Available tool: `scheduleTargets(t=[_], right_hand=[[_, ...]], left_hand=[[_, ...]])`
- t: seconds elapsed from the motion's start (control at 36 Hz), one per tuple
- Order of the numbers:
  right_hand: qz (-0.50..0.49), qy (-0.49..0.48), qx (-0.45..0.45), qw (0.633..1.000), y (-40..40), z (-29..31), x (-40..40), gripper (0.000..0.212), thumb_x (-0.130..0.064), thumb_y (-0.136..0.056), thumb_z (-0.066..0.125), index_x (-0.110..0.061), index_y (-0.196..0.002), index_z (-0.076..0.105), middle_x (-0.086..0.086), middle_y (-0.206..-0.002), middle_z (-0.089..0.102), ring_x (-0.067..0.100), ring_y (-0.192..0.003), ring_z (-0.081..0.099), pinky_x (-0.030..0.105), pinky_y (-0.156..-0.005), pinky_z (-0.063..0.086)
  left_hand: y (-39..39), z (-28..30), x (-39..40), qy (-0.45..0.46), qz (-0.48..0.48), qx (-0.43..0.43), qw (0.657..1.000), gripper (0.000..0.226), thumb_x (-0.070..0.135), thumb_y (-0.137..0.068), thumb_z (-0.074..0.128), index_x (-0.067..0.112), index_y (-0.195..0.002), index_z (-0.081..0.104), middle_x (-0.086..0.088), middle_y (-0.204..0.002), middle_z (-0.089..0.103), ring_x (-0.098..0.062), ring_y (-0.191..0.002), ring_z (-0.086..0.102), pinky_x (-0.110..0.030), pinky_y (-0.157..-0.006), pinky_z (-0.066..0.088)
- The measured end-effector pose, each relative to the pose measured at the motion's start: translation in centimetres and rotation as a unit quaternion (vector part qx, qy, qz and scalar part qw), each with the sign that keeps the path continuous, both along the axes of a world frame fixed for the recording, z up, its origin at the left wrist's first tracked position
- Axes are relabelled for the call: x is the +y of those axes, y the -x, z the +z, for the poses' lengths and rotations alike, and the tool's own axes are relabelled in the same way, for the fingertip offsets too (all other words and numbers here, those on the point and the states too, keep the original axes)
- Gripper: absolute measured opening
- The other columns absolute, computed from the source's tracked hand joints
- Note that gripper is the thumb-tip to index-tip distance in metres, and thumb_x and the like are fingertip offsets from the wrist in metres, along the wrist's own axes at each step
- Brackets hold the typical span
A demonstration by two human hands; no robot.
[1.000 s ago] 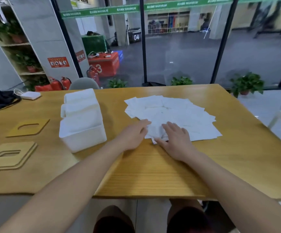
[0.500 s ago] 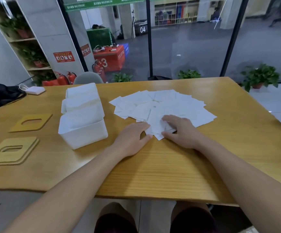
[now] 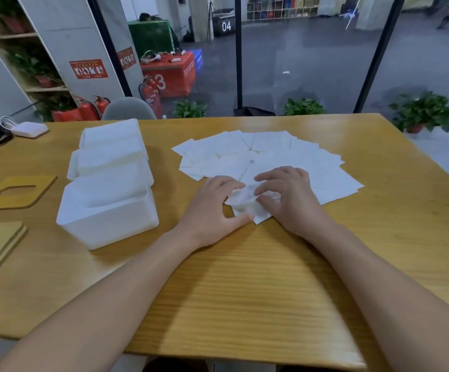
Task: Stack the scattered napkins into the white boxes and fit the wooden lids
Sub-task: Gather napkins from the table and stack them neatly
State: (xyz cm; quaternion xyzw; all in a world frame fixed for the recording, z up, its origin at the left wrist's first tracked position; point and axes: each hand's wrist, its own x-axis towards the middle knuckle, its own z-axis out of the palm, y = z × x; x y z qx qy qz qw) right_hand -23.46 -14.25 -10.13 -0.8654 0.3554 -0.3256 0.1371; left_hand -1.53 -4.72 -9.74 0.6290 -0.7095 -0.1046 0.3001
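While napkins [image 3: 266, 154] lie fanned, both hands pinch one.

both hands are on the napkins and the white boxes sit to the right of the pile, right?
Not quite. The head view shows the boxes left of the napkins, not right. Both the left hand and right hand are on the pile.

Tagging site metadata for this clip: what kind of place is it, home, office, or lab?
Probably a commercial or training hall, not a home. The wooden table faces a glass partition onto a large grey-floored space with a numbered red box, a black box marked 04 and fire extinguishers.
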Motion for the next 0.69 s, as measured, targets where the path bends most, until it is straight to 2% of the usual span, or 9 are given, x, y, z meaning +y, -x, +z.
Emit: scheduleTargets(t=[0.06, 0.11, 0.22, 0.33, 0.44, 0.5, 0.56, 0.64, 0.69], right_hand=[[0.004, -0.008, -0.025, 1.000, -0.5, 0.3, 0.2, 0.008, -0.027, -0.096, 0.078, -0.034, -0.096, 0.081, -0.020, -0.127, 0.072, 0.010, -0.126, 0.053, 0.041, -0.114, 0.029], [0.007, -0.022, -0.055, 0.998, -1.1, 0.8, 0.5, 0.005, -0.029, -0.096, 0.079, -0.033, -0.096, 0.082, -0.021, -0.122, 0.073, 0.006, -0.124, 0.055, 0.038, -0.113, 0.030], [0.009, -0.048, -0.064, 0.997, -1.9, 1.1, 1.2, 0.002, -0.037, -0.097, 0.077, -0.035, -0.098, 0.078, -0.022, -0.107, 0.074, 0.009, -0.117, 0.057, 0.037, -0.108, 0.038], [0.010, -0.099, -0.066, 0.993, -1.1, 1.7, 1.5, 0.008, -0.039, -0.100, 0.073, -0.037, -0.093, 0.073, -0.022, -0.094, 0.072, 0.007, -0.104, 0.064, 0.029, -0.088, 0.047], [0.029, -0.137, -0.125, 0.982, -0.6, 2.7, 2.4, 0.009, -0.028, -0.101, 0.075, -0.031, -0.093, 0.075, -0.013, -0.091, 0.074, 0.011, -0.094, 0.069, 0.016, -0.073, 0.046], [0.031, -0.165, -0.159, 0.973, -0.5, 2.9, 2.8, 0.006, -0.025, -0.101, 0.076, -0.028, -0.095, 0.077, -0.010, -0.090, 0.074, 0.013, -0.090, 0.068, 0.014, -0.071, 0.046], [0.029, -0.191, -0.189, 0.963, -0.5, 3.1, 3.0, 0.003, -0.026, -0.100, 0.077, -0.028, -0.098, 0.078, -0.007, -0.088, 0.073, 0.013, -0.086, 0.067, 0.020, -0.072, 0.047], [0.033, -0.230, -0.216, 0.948, -0.5, 3.3, 3.3, 0.003, -0.025, -0.100, 0.078, -0.027, -0.099, 0.080, -0.004, -0.090, 0.076, 0.020, -0.089, 0.070, 0.040, -0.078, 0.054], [0.039, -0.244, -0.205, 0.947, -0.5, 3.2, 3.5, 0.003, -0.024, -0.099, 0.078, -0.026, -0.098, 0.080, -0.004, -0.090, 0.077, 0.019, -0.089, 0.071, 0.040, -0.079, 0.055]], left_hand=[[0.0, 0.0, -0.1, 0.027, -0.011, 0.013, 1.000, 0.063, 0.065, -0.083, 0.085, 0.039, -0.138, 0.066, 0.024, -0.134, 0.055, -0.006, -0.135, 0.044, -0.035, -0.114, 0.044], [0.0, 0.1, -0.4, 0.073, -0.015, 0.019, 0.997, 0.048, 0.057, -0.087, 0.085, 0.036, -0.128, 0.073, 0.022, -0.124, 0.062, -0.010, -0.128, 0.051, -0.037, -0.111, 0.044], [-0.3, 0.5, -1.1, 0.120, -0.011, 0.098, 0.988, 0.009, 0.034, -0.102, 0.077, 0.029, -0.105, 0.083, 0.015, -0.094, 0.070, -0.018, -0.094, 0.064, -0.037, -0.086, 0.051], [-0.7, 0.8, -0.4, 0.088, -0.035, 0.189, 0.977, 0.009, 0.020, -0.103, 0.076, 0.021, -0.101, 0.084, 0.009, -0.090, 0.077, -0.020, -0.084, 0.068, -0.027, -0.075, 0.052], [-2.0, 1.1, -0.1, 0.067, -0.036, 0.283, 0.956, 0.009, 0.018, -0.104, 0.074, 0.017, -0.101, 0.082, 0.002, -0.091, 0.078, -0.023, -0.084, 0.069, -0.035, -0.074, 0.054], [-2.5, 1.5, 0.1, 0.070, -0.028, 0.314, 0.946, 0.009, 0.017, -0.104, 0.073, 0.016, -0.100, 0.081, 0.002, -0.086, 0.076, -0.017, -0.079, 0.065, -0.029, -0.072, 0.051], [-2.7, 1.8, 0.4, 0.065, -0.024, 0.339, 0.938, 0.008, 0.016, -0.104, 0.073, 0.016, -0.100, 0.080, -0.002, -0.085, 0.073, -0.017, -0.079, 0.063, -0.028, -0.072, 0.050], [-2.6, 2.1, 0.7, 0.018, -0.050, 0.347, 0.936, 0.012, 0.023, -0.103, 0.075, 0.018, -0.114, 0.076, -0.006, -0.085, 0.071, -0.027, -0.080, 0.065, -0.036, -0.073, 0.051], [-2.4, 2.2, 0.9, -0.009, -0.057, 0.343, 0.938, 0.024, 0.029, -0.099, 0.079, 0.021, -0.121, 0.075, -0.004, -0.082, 0.067, -0.018, -0.075, 0.061, -0.031, -0.071, 0.049]])
